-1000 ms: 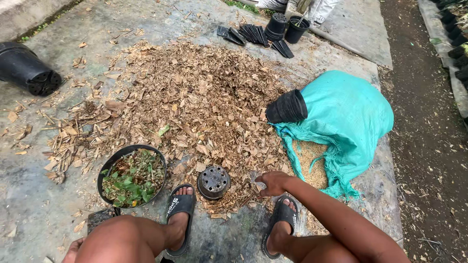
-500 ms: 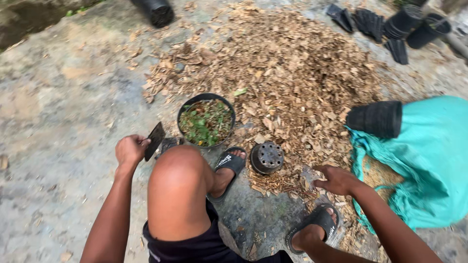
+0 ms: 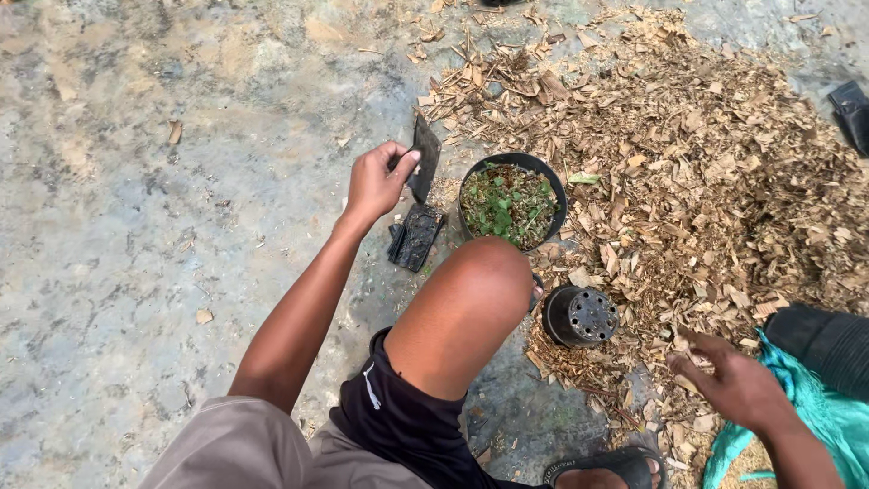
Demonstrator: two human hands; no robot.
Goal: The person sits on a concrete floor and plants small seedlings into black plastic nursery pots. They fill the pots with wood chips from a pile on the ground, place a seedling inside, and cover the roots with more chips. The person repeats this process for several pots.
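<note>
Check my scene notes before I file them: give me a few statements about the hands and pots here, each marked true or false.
1. The left hand grips a flat dark piece. True.
2. The pot of green plants lies tipped on its side. False: it stands upright, its opening facing up.
3. The small black pot lies overturned, its holed base showing. True.
4. The right hand holds the small black pot. False: the hand is apart from it, fingers spread over the dry wood chips.
5. A teal sack lies at the left edge. False: it is at the lower right, beside the right hand.
</note>
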